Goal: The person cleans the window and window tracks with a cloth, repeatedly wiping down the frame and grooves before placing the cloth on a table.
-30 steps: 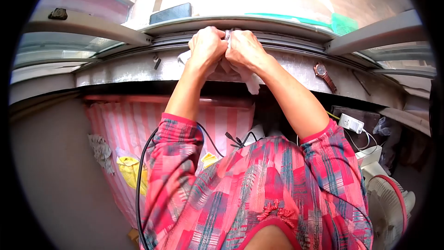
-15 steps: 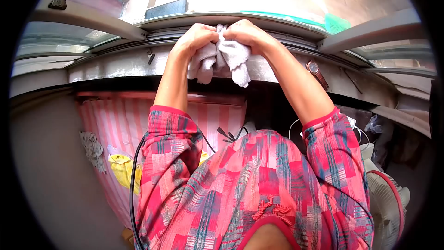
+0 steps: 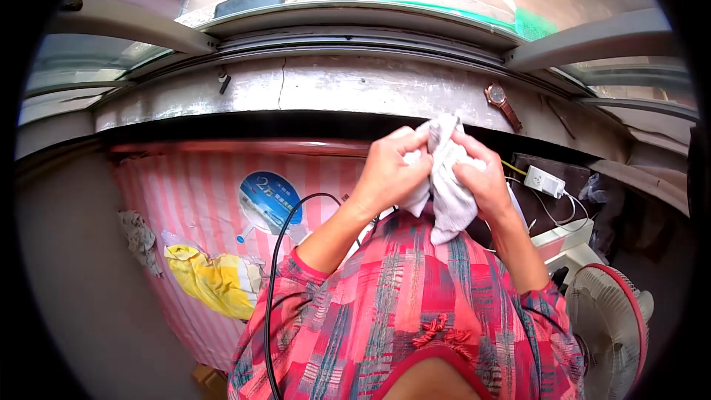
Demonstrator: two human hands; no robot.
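A crumpled whitish cloth (image 3: 449,191) hangs between my two hands, close in front of my chest. My left hand (image 3: 396,167) grips its left side, fingers bent around the fabric. On the other side my right hand (image 3: 481,174) pinches it between thumb and fingers. The top of the cloth bunches up above both hands, while its lower end dangles near my patterned top. Beyond the hands runs the pale window sill (image 3: 333,85), with the metal window track (image 3: 348,41) behind it.
On the sill lie a wristwatch (image 3: 503,106) and a small black object (image 3: 223,82). A pink-striped sheet (image 3: 192,185) bears a round blue fan (image 3: 271,204) and yellow cloth (image 3: 215,281). To the right are a power strip (image 3: 544,181) and an electric fan (image 3: 609,326). A black cable (image 3: 271,296) loops at left.
Both hands have drawn back from the window track toward my body and slightly right, carrying the cloth. The sill and the round blue fan have come into view.
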